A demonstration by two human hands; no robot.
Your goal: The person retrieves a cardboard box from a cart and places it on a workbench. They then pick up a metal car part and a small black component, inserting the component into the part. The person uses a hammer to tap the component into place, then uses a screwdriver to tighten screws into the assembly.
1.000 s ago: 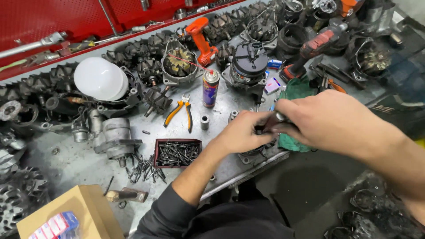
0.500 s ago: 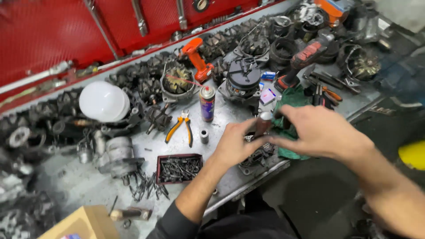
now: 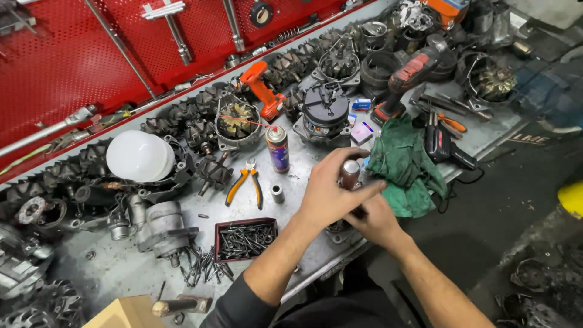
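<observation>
- My left hand (image 3: pixel 328 194) is wrapped around a tool with a dark brown handle (image 3: pixel 350 174) — fingers curled over the top, its rounded metal cap poking out between them.
- My right hand (image 3: pixel 378 220) sits just below and to the right, closed on the lower end of the same tool; the tip itself is hidden under my fingers.
- Both hands hover over the front edge of the grey metal worktop (image 3: pixel 303 182), above a small metal part (image 3: pixel 336 231) that I can only half see.
- Right beside my hands lies a crumpled green rag (image 3: pixel 405 164), touching the worktop's edge.
- Just left of my left forearm sits a dark red tray of screws and bolts (image 3: pixel 245 239), with more loose bolts (image 3: pixel 203 267) spilled next to it.
- Orange-handled pliers (image 3: pixel 245 185) lie flat above the tray, and a small metal sleeve (image 3: pixel 277 194) stands near them.
- A spray can (image 3: pixel 277 149) stands upright behind that — between the pliers and a black alternator housing (image 3: pixel 326 112).
- An orange cordless drill (image 3: pixel 261 90) lies by the red pegboard wall (image 3: pixel 73 67); a red-and-black drill (image 3: pixel 410 76) lies further right.
- Far left, a white dome-shaped cover (image 3: pixel 139 157) rests on a heap of dark alternator parts (image 3: pixel 73 182).
- A grey starter-motor body (image 3: pixel 163 226) lies left of the tray.
- A cardboard box (image 3: pixel 124 313) shows at the bottom edge, with a wooden-handled tool (image 3: pixel 179 305) just beside it.
</observation>
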